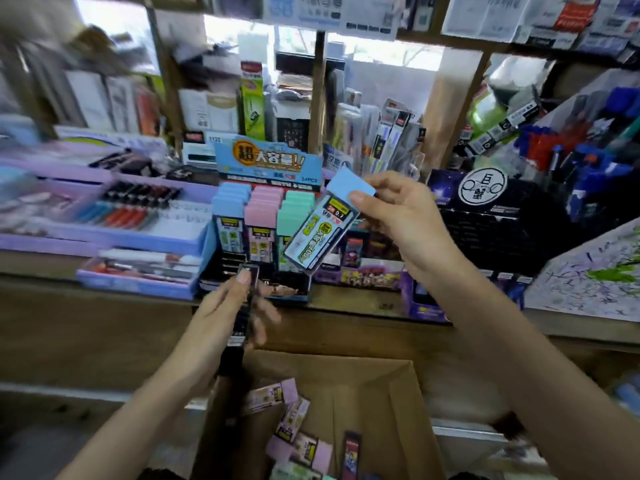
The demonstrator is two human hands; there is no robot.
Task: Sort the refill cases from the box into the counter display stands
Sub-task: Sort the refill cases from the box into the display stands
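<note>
A stationery shop: wooden counter crowded with pen trays and display stands.

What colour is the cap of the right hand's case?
The cap is light blue; head view.

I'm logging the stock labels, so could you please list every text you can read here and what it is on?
"超大容量!!": header card of the display stand.
"24PCS": same header card, lower right.
"0.7": label of the blue refill case pinched by the right hand.
Too blurred: the dark case in the left hand, the cases in the cardboard box, the round logo on the black box, shelf papers.
</note>
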